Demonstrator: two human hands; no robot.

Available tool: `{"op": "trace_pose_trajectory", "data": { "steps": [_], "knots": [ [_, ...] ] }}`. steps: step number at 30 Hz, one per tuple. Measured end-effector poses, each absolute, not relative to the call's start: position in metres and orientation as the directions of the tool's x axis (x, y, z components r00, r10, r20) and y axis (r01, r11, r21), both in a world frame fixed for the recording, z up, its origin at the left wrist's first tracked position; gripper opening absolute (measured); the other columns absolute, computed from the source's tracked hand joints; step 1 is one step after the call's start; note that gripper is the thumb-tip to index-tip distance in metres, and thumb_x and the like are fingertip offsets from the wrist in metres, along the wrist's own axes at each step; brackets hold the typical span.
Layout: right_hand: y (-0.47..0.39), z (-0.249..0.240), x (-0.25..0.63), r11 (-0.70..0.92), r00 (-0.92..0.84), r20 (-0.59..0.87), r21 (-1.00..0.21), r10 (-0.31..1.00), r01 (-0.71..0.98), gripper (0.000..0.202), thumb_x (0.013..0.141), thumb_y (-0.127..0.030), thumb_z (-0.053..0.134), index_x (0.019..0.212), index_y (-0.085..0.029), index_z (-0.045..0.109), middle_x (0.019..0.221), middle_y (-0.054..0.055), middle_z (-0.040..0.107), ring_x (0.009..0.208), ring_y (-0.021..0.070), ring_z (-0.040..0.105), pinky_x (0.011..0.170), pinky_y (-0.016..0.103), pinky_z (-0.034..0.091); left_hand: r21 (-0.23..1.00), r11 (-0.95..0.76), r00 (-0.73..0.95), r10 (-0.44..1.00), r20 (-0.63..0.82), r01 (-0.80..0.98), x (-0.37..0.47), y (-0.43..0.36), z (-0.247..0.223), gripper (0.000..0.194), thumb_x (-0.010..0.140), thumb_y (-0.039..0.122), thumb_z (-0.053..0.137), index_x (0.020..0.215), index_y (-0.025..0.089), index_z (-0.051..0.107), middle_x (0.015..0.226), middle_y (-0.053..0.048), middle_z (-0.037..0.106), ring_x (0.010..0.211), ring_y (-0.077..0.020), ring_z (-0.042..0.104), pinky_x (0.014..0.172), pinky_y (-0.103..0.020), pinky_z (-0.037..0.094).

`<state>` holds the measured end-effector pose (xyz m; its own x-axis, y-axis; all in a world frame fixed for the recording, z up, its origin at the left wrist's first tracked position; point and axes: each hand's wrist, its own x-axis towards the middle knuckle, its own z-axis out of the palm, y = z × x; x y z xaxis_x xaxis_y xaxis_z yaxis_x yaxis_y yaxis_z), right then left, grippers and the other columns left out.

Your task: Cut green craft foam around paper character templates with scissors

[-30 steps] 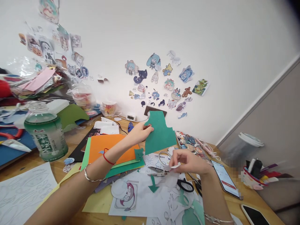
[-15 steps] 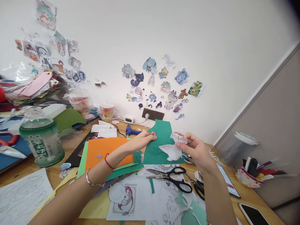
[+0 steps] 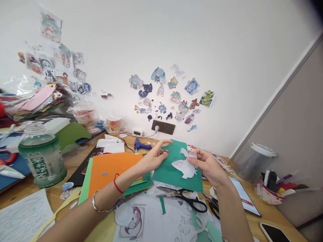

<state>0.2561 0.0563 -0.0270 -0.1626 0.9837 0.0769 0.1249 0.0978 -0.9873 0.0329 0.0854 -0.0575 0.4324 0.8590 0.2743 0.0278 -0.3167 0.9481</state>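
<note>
My left hand (image 3: 154, 157) is at the left edge of a green paper sheet (image 3: 164, 173). Its index finger stretches along the top corner, while the thumb bends against the sheet; the fingers behind are hidden. In my right hand (image 3: 208, 164), thumb and fingers pinch a white paper cutout (image 3: 188, 168) with a pointed outline, lying over the green sheet. A small printed cat-like face (image 3: 190, 148) peeks out above those fingers. Below the sheet, black-handled scissors (image 3: 185, 198) lie on printed papers, and a second pair (image 3: 213, 205) is partly hidden by my right wrist.
Orange paper (image 3: 111, 171) tops a stack on the left, near a blue glue gun (image 3: 141, 144) and a green-labelled bottle (image 3: 42, 158). To the right are a tablet (image 3: 246, 196), a phone (image 3: 274, 232), a pen holder (image 3: 271, 195) and a lidded bin (image 3: 257, 158).
The green sheet and white cutout sit lower in view. My left index finger has straightened away from the thumb. My right hand keeps its pinch on the cutout.
</note>
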Motion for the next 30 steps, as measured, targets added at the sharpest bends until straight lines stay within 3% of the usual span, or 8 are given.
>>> {"op": "trace_pose_trajectory", "data": {
  "steps": [2, 4, 10, 15, 20, 22, 27, 30],
  "knots": [
    [0.057, -0.028, 0.258, 0.093, -0.149, 0.076, -0.990, 0.986, 0.106, 0.040, 0.064, -0.038, 0.083, 0.074, -0.019, 0.049, 0.072, -0.003, 0.053, 0.064, 0.0107, 0.049, 0.055, 0.022, 0.039, 0.953, -0.302, 0.480, 0.840, 0.255, 0.022, 0.033, 0.084, -0.057, 0.022, 0.091, 0.033, 0.047, 0.104, 0.018, 0.057, 0.086, -0.001, 0.054, 0.074, -0.0131, 0.052, 0.062, -0.025, 0.039],
    [0.058, -0.029, 0.260, 0.090, -0.131, 0.079, -0.993, 0.988, 0.081, 0.040, 0.063, -0.038, 0.083, 0.075, -0.018, 0.051, 0.071, -0.004, 0.053, 0.063, 0.0098, 0.048, 0.055, 0.021, 0.039, 0.957, -0.290, 0.529, 0.816, 0.234, 0.024, 0.034, 0.083, -0.056, 0.031, 0.092, 0.042, 0.045, 0.090, 0.015, 0.059, 0.081, 0.000, 0.054, 0.059, -0.0106, 0.046, 0.055, -0.025, 0.037],
    [0.065, -0.032, 0.263, 0.058, -0.130, 0.056, -0.998, 0.990, 0.011, 0.039, 0.062, -0.037, 0.084, 0.081, -0.019, 0.054, 0.079, -0.002, 0.057, 0.070, 0.0123, 0.054, 0.061, 0.023, 0.044, 0.953, -0.295, 0.624, 0.759, 0.186, 0.076, 0.037, 0.080, -0.060, 0.022, 0.076, 0.030, 0.068, 0.092, 0.017, 0.061, 0.065, 0.006, 0.045, 0.055, -0.0089, 0.040, 0.050, -0.023, 0.028],
    [0.067, -0.035, 0.261, 0.007, -0.141, 0.007, -1.000, 0.990, 0.000, 0.040, 0.059, -0.035, 0.085, 0.083, -0.019, 0.056, 0.080, -0.001, 0.060, 0.073, 0.0134, 0.057, 0.064, 0.023, 0.045, 0.952, -0.300, 0.656, 0.731, 0.187, 0.063, 0.044, 0.082, -0.071, 0.017, 0.084, 0.031, 0.062, 0.085, 0.015, 0.059, 0.073, 0.003, 0.053, 0.062, -0.0104, 0.049, 0.056, -0.024, 0.039],
    [0.070, -0.035, 0.263, 0.006, -0.093, 0.009, -0.999, 0.996, -0.033, 0.045, 0.054, -0.032, 0.087, 0.082, -0.019, 0.054, 0.079, -0.003, 0.059, 0.071, 0.0119, 0.056, 0.061, 0.021, 0.045, 0.969, -0.241, 0.702, 0.700, 0.131, 0.059, 0.049, 0.079, -0.070, 0.023, 0.089, 0.036, 0.054, 0.095, 0.014, 0.057, 0.090, -0.003, 0.060, 0.077, -0.0152, 0.058, 0.069, -0.032, 0.049],
    [0.069, -0.036, 0.268, 0.002, -0.069, 0.006, -0.999, 0.998, -0.048, 0.046, 0.055, -0.031, 0.087, 0.081, -0.020, 0.051, 0.077, -0.004, 0.056, 0.066, 0.0097, 0.054, 0.056, 0.019, 0.043, 0.974, -0.214, 0.741, 0.666, 0.085, 0.081, 0.043, 0.078, -0.066, 0.019, 0.090, 0.032, 0.047, 0.086, 0.015, 0.056, 0.095, -0.005, 0.061, 0.083, -0.0163, 0.059, 0.073, -0.034, 0.050],
    [0.055, -0.058, 0.266, -0.141, -0.141, -0.137, -0.990, 0.981, -0.018, 0.045, 0.056, -0.034, 0.085, 0.082, -0.019, 0.052, 0.074, -0.003, 0.056, 0.059, 0.0096, 0.052, 0.051, 0.021, 0.043, 0.922, -0.266, 0.871, 0.474, -0.128, 0.280, 0.001, 0.072, -0.059, 0.013, 0.064, 0.016, 0.037, 0.054, 0.021, 0.043, 0.099, -0.004, 0.070, 0.093, -0.0195, 0.062, 0.078, -0.031, 0.052],
    [0.041, -0.080, 0.256, -0.225, -0.216, -0.227, -0.974, 0.950, 0.033, 0.042, 0.056, -0.034, 0.085, 0.079, -0.017, 0.054, 0.071, -0.002, 0.055, 0.060, 0.0106, 0.051, 0.051, 0.022, 0.041, 0.793, -0.425, 0.845, 0.496, -0.198, 0.436, -0.024, 0.057, -0.069, 0.013, 0.062, 0.017, 0.046, 0.055, 0.022, 0.056, 0.087, -0.003, 0.072, 0.080, -0.0199, 0.064, 0.063, -0.026, 0.051]
  ]
}}
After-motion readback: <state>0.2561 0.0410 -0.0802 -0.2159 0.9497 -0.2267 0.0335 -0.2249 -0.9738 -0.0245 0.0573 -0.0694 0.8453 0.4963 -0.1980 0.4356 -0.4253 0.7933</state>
